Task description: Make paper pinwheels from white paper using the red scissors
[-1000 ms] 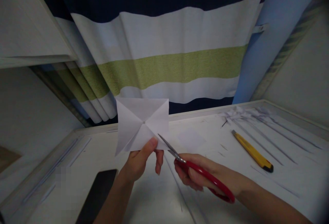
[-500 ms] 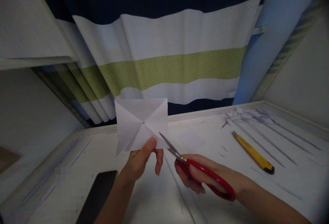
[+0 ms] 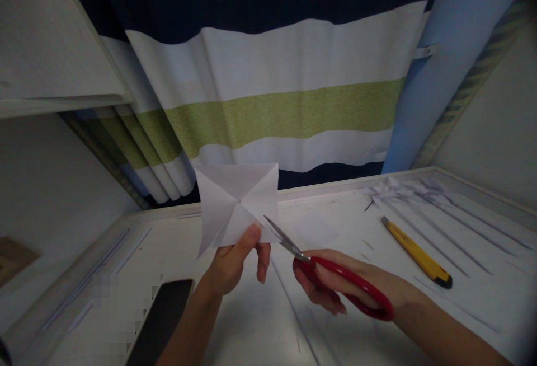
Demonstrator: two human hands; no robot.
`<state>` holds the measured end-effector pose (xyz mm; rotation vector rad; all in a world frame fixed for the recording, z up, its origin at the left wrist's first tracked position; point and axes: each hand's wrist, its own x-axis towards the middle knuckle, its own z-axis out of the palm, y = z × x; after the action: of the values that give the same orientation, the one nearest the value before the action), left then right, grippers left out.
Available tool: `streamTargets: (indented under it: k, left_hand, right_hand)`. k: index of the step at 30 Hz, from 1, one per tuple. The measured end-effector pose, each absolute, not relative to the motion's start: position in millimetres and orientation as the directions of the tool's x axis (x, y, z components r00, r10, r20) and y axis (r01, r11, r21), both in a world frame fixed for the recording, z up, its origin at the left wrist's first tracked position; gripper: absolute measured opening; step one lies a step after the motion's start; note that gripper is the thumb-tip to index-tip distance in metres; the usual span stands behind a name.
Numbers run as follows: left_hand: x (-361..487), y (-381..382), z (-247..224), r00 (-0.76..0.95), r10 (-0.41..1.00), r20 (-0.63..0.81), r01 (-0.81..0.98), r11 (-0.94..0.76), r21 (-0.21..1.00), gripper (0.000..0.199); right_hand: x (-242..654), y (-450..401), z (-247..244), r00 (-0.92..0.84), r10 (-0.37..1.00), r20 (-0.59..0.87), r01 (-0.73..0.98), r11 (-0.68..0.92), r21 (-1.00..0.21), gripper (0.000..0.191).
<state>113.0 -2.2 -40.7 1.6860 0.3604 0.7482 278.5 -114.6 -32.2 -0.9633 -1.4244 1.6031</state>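
My left hand [image 3: 237, 254] pinches the lower edge of a white paper square [image 3: 239, 181], thumb in front and fingers behind. Diagonal lines run from the paper's corners toward its middle, and a slit parts the lower left corner. In my right hand [image 3: 331, 282] is a pair of scissors [image 3: 350, 282] with red handles, my fingers through the loops. Its metal blades lie at the paper's lower right corner, pointing up and left toward the centre. The blades look closed or nearly so; whether the paper is between them I cannot tell.
A yellow utility knife [image 3: 415, 251] lies on the white table [image 3: 251, 332] at right, near several thin sticks and crumpled white paper [image 3: 406, 189]. A dark phone [image 3: 163, 321] rests at lower left. Thin white strips [image 3: 88, 276] lie farther left. A striped curtain [image 3: 272, 114] hangs behind.
The paper, both hands and the scissors appear slightly farther right in view, and the background has shifted slightly too. Both grips stay the same.
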Motion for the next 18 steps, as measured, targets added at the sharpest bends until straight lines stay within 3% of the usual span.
streamTargets:
  k: [9, 15, 18]
  left_hand:
    - [108.2, 0.0, -37.4, 0.712, 0.622, 0.325, -0.170, -0.296, 0.940, 0.053]
    - [107.4, -0.3, -30.8, 0.667, 0.659, 0.347, -0.145, -0.342, 0.928, 0.052]
    - [109.0, -0.6, -31.0, 0.660, 0.662, 0.355, -0.163, -0.335, 0.928, 0.051]
  right_hand:
    - [284.3, -112.3, -28.0, -0.377, 0.922, -0.082, 0.099, -0.048, -0.994, 0.038]
    - [289.6, -115.7, -25.3, -0.273, 0.959, 0.073, 0.005, 0.077, -0.997, 0.040]
    - [287.8, -121.3, -18.1, -0.328, 0.944, 0.024, 0.046, 0.041, -0.998, 0.042]
